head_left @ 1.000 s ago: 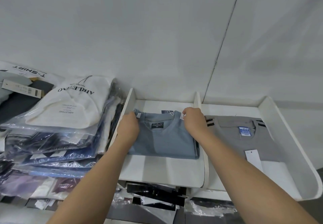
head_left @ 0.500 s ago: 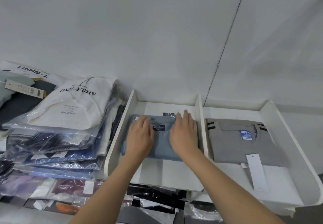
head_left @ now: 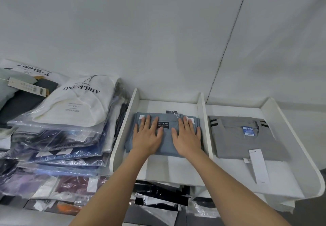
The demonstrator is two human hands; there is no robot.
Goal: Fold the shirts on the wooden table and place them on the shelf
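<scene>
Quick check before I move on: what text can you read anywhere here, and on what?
"AIRLETTNO", "2XL": white bagged garment, upside down.
"T-SHIRT": flat package far left, upside down.
Blue shirt neck label, grey shirt blue label, hang tags: too small to read.

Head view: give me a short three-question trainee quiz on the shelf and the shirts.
1. True or false: the left hand and the right hand both lie flat on the blue shirt.
2. Which compartment of the shelf holds the grey shirt? A: left. B: right. C: neither.
3. Fill in: the bagged shirts are stacked on the shelf's ____ side.
Key: 1 true; 2 B; 3 left.
</scene>
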